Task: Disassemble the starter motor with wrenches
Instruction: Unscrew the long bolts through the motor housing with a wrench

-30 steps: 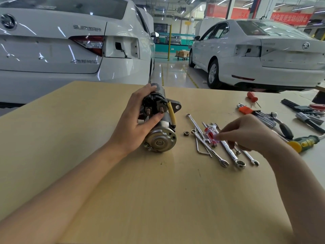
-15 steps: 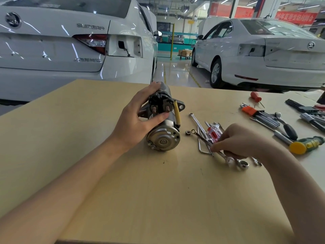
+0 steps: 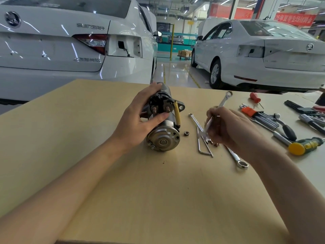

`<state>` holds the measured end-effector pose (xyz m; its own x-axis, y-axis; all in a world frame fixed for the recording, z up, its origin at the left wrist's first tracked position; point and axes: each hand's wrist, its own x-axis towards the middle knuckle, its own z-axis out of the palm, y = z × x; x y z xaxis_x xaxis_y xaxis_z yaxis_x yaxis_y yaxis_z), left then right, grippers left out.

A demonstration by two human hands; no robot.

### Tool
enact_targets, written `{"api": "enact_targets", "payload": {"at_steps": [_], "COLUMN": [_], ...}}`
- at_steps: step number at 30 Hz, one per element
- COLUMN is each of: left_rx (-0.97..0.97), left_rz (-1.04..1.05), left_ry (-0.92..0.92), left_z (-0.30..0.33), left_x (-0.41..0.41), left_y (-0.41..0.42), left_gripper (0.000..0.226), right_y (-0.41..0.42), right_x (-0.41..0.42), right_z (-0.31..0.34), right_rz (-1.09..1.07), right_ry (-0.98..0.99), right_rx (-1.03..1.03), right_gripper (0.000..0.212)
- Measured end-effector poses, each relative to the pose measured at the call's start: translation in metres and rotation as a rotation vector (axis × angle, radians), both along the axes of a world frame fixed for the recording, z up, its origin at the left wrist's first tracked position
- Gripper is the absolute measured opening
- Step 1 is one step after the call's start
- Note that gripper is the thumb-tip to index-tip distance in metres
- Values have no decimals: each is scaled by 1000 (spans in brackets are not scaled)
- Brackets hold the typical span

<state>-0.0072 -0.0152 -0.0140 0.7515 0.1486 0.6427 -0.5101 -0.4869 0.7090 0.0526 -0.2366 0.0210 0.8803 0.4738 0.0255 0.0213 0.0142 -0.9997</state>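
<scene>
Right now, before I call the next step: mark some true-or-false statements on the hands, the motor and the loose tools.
1. The left hand grips the starter motor. True.
2. The right hand holds nothing. False: it holds a wrench, raised off the table.
3. A loose nut lies on the table beside the motor. True.
4. The yellow-handled screwdriver lies left of the motor. False: it lies far right.

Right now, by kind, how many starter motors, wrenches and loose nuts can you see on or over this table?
Starter motor: 1
Wrenches: 3 in view, one held by the right hand, two lying flat
Loose nut: 1
Total: 5
</scene>
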Motion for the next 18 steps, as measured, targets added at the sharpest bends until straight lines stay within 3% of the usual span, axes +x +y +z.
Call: {"api": "enact_targets", "payload": {"at_steps": [4,7,10,14,16,18], "left_rx": [-86,-128,-249,-499,-517,-579], "left_rz": [-93,-194,-284,-180,-170,-139], "left_ry": [115,174,246,429,534,533], "left_z": [3,8,9,3,2,4], "left_x": [-1,-5,-4,4,7,7], "left_y": [-1,1,2,2,6,7], "left_gripper": [75,74,80,51,27,36], "right_y": [16,37,56,67,69,72], "right_x": [-5,-9,-14,-17,-15,-16], "right_z": [-7,-7,-2,-1,-1,-1], "right_rz": [110,4,-168,-289,-280,-287], "right_ry": [-78,-284,-567,-743,-728,-702], "right_rx": [162,35,-118,-279,-262,-260], "right_gripper": [31,28,52,79,66,59]}}
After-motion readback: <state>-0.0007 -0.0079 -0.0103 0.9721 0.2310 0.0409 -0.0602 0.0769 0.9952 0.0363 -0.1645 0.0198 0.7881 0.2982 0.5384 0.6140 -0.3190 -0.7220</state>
